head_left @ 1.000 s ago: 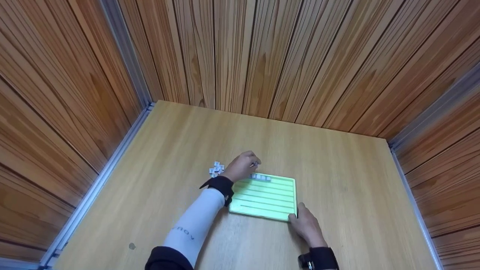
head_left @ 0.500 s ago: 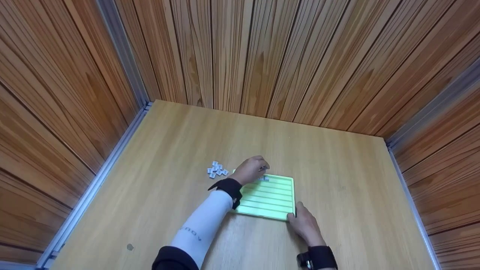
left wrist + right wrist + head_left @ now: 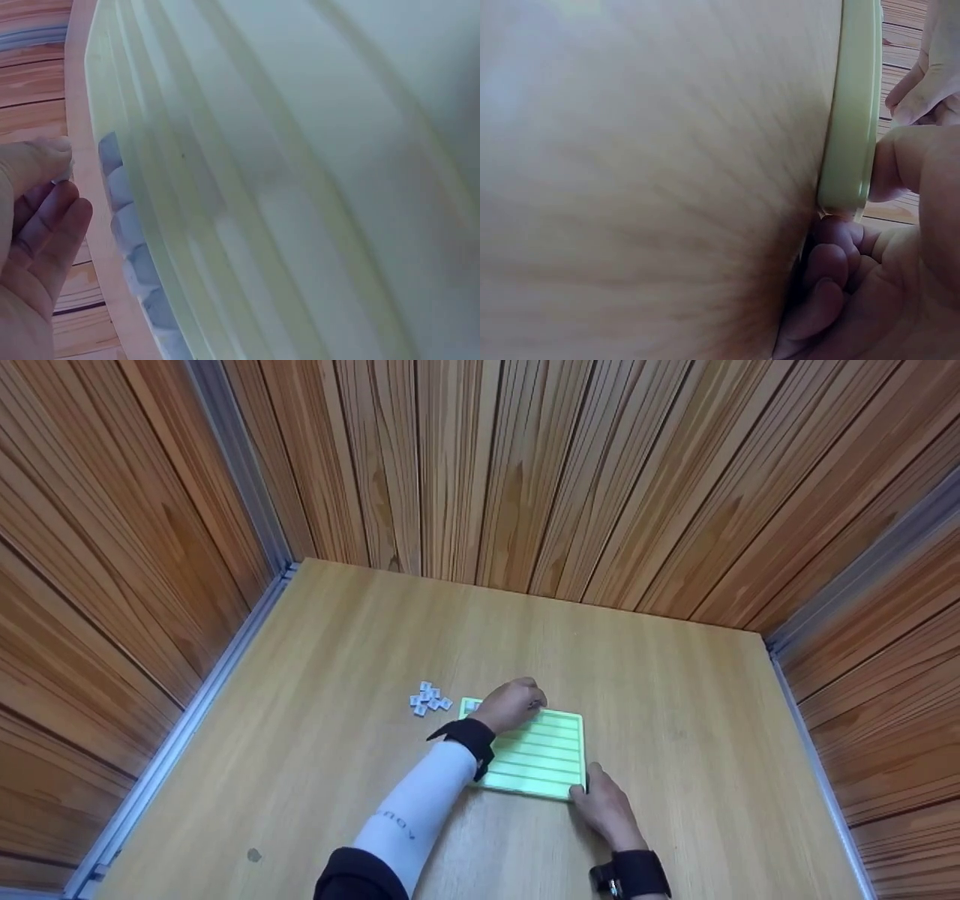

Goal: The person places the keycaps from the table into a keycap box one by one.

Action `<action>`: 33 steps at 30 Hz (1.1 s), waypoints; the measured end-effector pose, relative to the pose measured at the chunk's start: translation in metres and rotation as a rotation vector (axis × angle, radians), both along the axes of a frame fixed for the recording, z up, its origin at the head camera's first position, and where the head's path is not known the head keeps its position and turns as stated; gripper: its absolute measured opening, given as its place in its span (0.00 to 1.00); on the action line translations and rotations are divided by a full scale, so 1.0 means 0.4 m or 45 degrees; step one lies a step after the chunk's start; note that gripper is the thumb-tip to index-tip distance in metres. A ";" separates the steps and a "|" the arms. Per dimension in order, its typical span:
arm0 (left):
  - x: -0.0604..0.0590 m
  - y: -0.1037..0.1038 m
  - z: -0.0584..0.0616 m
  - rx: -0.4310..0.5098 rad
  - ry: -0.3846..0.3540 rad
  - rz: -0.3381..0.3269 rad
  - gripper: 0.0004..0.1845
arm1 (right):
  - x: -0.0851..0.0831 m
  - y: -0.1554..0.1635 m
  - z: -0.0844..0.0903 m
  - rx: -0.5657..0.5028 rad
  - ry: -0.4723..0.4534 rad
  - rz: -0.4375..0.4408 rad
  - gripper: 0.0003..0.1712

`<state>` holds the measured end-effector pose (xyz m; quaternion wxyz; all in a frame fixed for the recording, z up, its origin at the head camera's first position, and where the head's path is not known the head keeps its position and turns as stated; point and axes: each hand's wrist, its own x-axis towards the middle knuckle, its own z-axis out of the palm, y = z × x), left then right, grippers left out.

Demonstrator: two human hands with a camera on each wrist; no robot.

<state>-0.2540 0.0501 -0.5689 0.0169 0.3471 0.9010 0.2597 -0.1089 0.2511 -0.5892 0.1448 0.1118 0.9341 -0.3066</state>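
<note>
A pale green ridged board [image 3: 544,750] lies on the wooden table [image 3: 360,630]. My left hand [image 3: 534,703] hovers at the board's far edge with its fingers curled. In the left wrist view its fingertips [image 3: 56,176] pinch a small grey tile beside the board [image 3: 300,150]. A row of grey tiles [image 3: 124,225] sits in the board's end groove. My right hand [image 3: 581,789] grips the near right corner. In the right wrist view its thumb [image 3: 889,169] lies on the green edge [image 3: 851,112] and the fingers curl under it.
A small pile of loose white tiles [image 3: 427,699] lies on the table left of the board. Wood-panelled walls close in the table on three sides, with a metal rail [image 3: 187,720] along the left edge. A dark spot [image 3: 254,854] marks the near left.
My left hand has moved right along the board's far edge and now hides the tile row in the head view. The right hand stays at its corner.
</note>
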 end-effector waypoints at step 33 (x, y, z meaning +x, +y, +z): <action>0.004 0.032 -0.032 -0.180 0.084 -0.024 0.10 | 0.001 0.002 -0.004 0.007 0.022 0.011 0.09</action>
